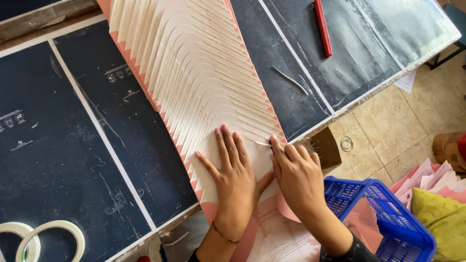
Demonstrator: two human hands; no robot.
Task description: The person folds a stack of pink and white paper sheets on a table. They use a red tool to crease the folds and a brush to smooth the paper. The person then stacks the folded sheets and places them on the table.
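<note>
A long fanned row of white and pink paper sheets [194, 68] runs diagonally across a dark table [73, 160], each sheet overlapping the one before. My left hand [233, 174] lies flat, fingers spread, on the nearest sheet at the row's near end. My right hand [296, 174] presses beside it, with its fingertips on a thin pale strip along the sheet's right edge. Both hands touch the same top sheet; neither lifts anything.
Two rolls of pale tape [39, 237] lie at the near left of the table. A red stick [323, 26] and a thin pale strip [289, 80] lie at the far right. A blue plastic basket [388, 213] holding pink papers stands on the tiled floor at right, beside a stack of pink sheets [427, 177].
</note>
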